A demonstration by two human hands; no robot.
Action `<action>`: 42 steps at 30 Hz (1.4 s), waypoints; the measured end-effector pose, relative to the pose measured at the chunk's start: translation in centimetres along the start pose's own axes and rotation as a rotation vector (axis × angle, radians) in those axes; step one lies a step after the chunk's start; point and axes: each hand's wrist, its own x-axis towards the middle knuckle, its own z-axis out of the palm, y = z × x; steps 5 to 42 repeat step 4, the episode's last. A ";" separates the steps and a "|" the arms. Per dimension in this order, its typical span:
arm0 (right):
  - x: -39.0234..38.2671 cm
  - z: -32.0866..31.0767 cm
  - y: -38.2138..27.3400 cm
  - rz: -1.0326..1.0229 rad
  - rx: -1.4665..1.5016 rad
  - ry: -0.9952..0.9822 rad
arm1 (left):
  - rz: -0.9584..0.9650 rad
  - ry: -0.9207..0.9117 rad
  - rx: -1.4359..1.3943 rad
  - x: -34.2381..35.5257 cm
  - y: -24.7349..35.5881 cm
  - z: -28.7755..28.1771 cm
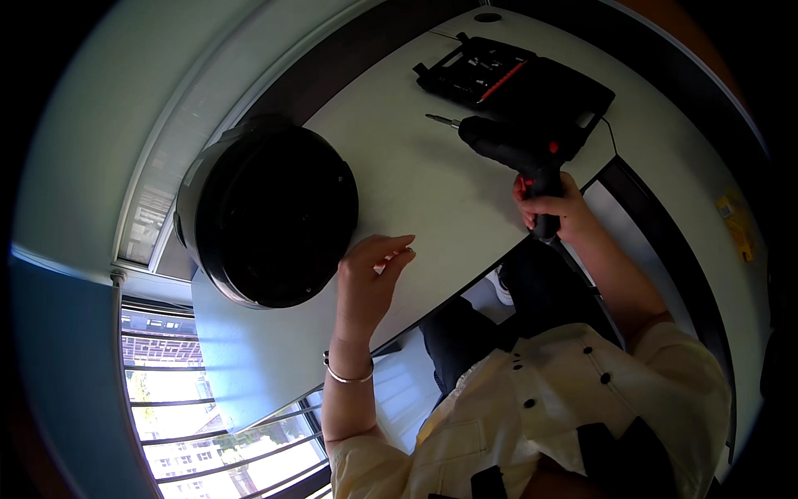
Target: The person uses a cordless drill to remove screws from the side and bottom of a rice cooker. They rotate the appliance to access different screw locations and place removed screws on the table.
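My right hand [552, 208] is wrapped round the grip of a black cordless screwdriver [507, 145] with red accents. Its metal bit points left, held over the table. Close to the near edge of the big round appliance [278, 216], my left hand [371, 264] is closed in a pinch, thumb against fingertips. Whatever lies between those fingers is too small to make out. The appliance shows a flat black face with small screw spots and a lighter grey side; its kind cannot be told.
At the far side of the light table [432, 200] lies an open black tool case [519, 83] with bits and a red strip inside. A yellow item [736, 224] sits at the far right. A barred window [179, 399] is at lower left.
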 end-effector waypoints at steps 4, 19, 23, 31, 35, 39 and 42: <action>-0.3 -0.9 -0.1 -0.013 -0.032 -0.008 | -0.008 -0.003 -0.182 1.9 -0.7 1.2; -0.3 -0.9 -0.1 -0.013 -0.032 -0.008 | -0.008 -0.003 -0.182 1.9 -0.7 1.2; -0.3 -0.9 -0.1 -0.013 -0.032 -0.008 | -0.008 -0.003 -0.182 1.9 -0.7 1.2; -0.3 -0.9 -0.1 -0.013 -0.032 -0.008 | -0.008 -0.003 -0.182 1.9 -0.7 1.2; -0.3 -0.9 -0.1 -0.013 -0.032 -0.008 | -0.008 -0.003 -0.182 1.9 -0.7 1.2; -0.3 -0.9 -0.1 -0.013 -0.032 -0.008 | -0.008 -0.003 -0.182 1.9 -0.7 1.2; -0.3 -0.9 -0.1 -0.013 -0.032 -0.008 | -0.008 -0.003 -0.182 1.9 -0.7 1.2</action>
